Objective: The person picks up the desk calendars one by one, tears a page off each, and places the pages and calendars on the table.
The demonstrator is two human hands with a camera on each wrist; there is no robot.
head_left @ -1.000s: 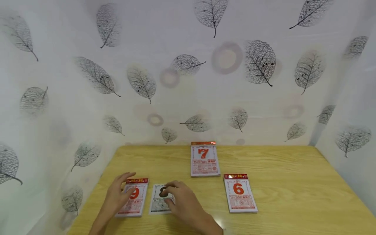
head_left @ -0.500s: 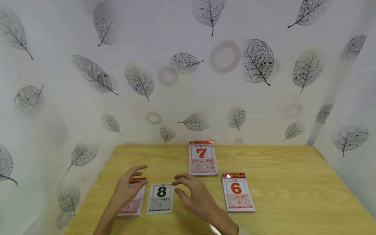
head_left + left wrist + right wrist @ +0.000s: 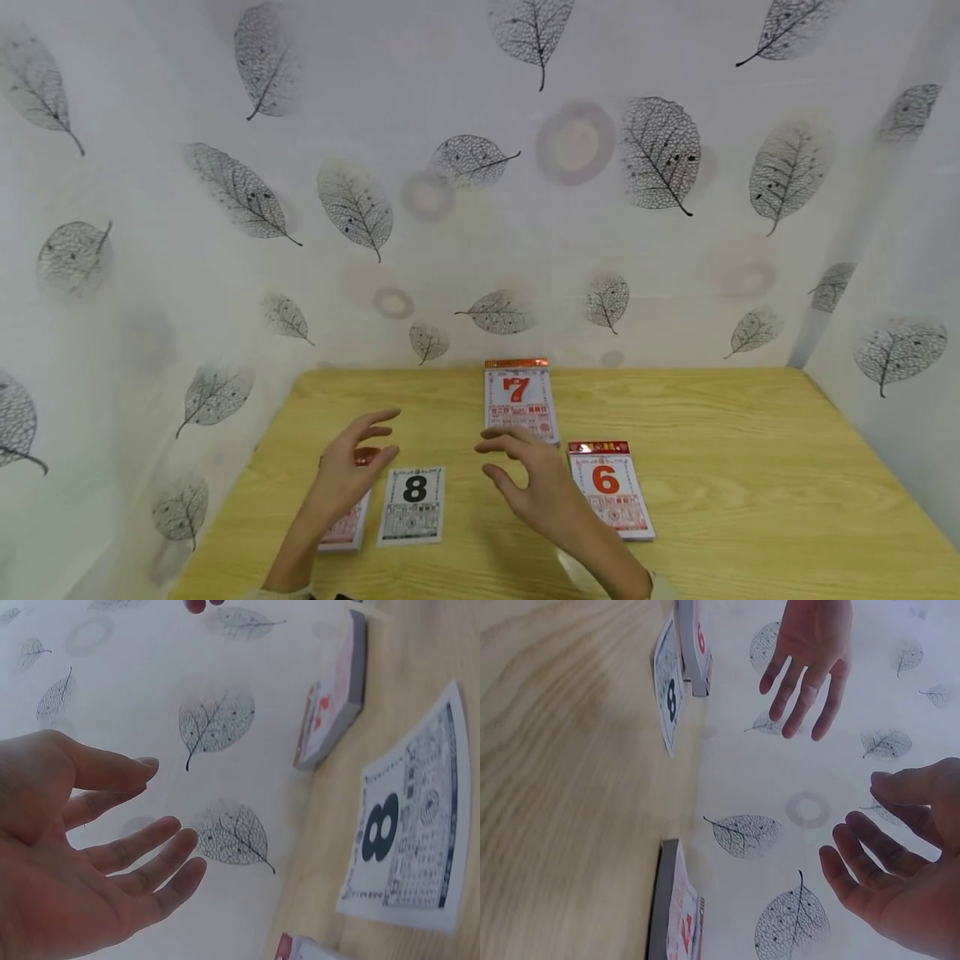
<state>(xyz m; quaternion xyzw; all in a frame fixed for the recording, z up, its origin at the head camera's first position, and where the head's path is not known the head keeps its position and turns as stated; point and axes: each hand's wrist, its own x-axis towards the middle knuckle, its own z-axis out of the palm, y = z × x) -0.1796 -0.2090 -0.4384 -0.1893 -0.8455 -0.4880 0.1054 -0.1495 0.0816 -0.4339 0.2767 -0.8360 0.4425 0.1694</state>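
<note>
My left hand (image 3: 347, 479) hovers over a tear-off calendar pad (image 3: 343, 533), covering most of its front. In the right wrist view a red 9 (image 3: 700, 637) shows on that pad. Just to its right a thin calendar page (image 3: 412, 508) with a black 8 lies flat on the table. My right hand (image 3: 551, 492) is raised between that page and a calendar pad with a red 6 (image 3: 618, 500), hiding part of the pad's left side. Both hands have loosely bent, spread fingers and hold nothing; the left wrist view shows the left palm (image 3: 67, 892) bare.
Further back on the wooden table (image 3: 735, 475) lies a thicker calendar pad with a red 7 (image 3: 516, 396), its lower edge partly behind my right fingers. A pale leaf-patterned sheet (image 3: 480, 242) hangs behind the table and along both sides.
My right hand has left the page with the 8 and moved right, uncovering it. My left hand has shifted up and to the right above the pad with the 9.
</note>
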